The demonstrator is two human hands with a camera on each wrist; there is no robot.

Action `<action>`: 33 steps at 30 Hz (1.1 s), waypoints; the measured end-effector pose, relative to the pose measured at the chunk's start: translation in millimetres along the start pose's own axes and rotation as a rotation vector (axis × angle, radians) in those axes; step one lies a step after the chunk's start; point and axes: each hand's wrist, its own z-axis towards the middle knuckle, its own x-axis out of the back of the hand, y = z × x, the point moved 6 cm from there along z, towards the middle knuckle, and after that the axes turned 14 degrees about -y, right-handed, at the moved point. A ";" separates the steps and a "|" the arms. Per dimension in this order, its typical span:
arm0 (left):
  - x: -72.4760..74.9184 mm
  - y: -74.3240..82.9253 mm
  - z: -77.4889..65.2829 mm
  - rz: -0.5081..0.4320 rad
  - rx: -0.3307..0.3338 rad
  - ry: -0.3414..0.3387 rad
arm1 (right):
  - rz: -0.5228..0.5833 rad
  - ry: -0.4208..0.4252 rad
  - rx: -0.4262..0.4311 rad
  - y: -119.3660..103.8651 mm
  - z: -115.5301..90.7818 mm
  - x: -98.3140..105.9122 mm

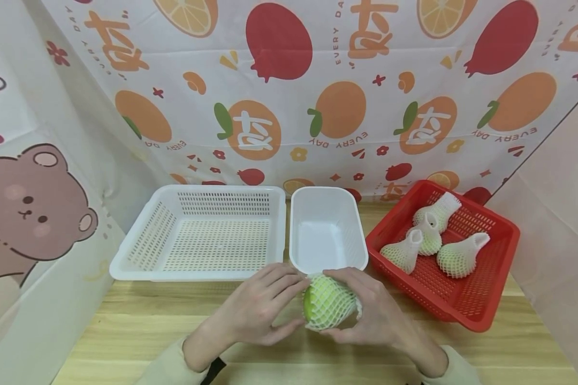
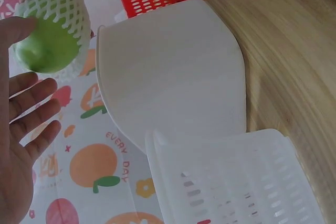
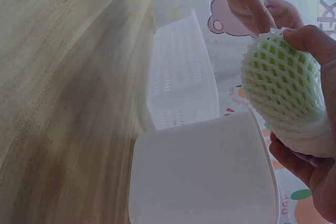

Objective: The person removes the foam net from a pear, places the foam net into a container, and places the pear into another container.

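Note:
My right hand [image 1: 373, 310] grips a round green fruit [image 1: 329, 302] in a white foam net, its thumb and fingers curled around the netted side. The bare, smooth end of the fruit [image 2: 50, 45] faces my left hand [image 1: 257, 305]. That hand is at the fruit's left, its fingers loosely extended and fingertips right at the edge of the net. In the left wrist view, the left thumb [image 2: 18, 29] overlaps the bare skin, while the other fingers stand apart below. The right wrist view shows the net [image 3: 286, 77] covering most of the fruit.
Behind the hands stands a small white bin [image 1: 296, 256], with a white perforated basket [image 1: 120, 264] to its left. A red basket [image 1: 503, 272] at the right holds several fruits in foam nets [image 1: 457, 259]. A printed curtain [image 1: 289, 117] hangs behind the wooden table [image 1: 139, 326].

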 end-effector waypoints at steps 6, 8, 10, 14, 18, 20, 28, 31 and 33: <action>-3.5 2.6 1.6 0.006 0.003 -0.011 | -0.020 -0.002 -0.004 -0.4 -0.4 -0.9; -4.5 3.1 2.3 0.009 0.008 -0.017 | -0.028 -0.004 -0.004 -0.7 -0.2 -1.0; -5.1 3.5 3.0 0.014 0.014 -0.020 | -0.030 -0.004 -0.003 -1.0 0.0 -1.3; -6.3 4.3 4.3 0.034 0.028 -0.030 | -0.032 -0.004 0.003 -2.1 -0.1 -2.3; -8.6 5.2 6.2 0.048 0.046 -0.046 | -0.036 -0.005 0.006 -3.2 0.0 -3.1; -9.8 5.6 7.4 0.048 0.055 -0.053 | -0.037 -0.009 0.006 -3.4 0.3 -3.7; -11.7 6.7 11.1 0.053 0.077 -0.030 | -0.047 -0.024 0.018 -5.4 2.3 -3.0; -11.0 6.5 11.3 0.051 0.078 -0.022 | -0.071 -0.034 0.028 -6.7 3.1 -1.2; -10.4 5.8 11.4 0.052 0.077 -0.016 | -0.088 -0.044 0.033 -7.2 3.8 0.5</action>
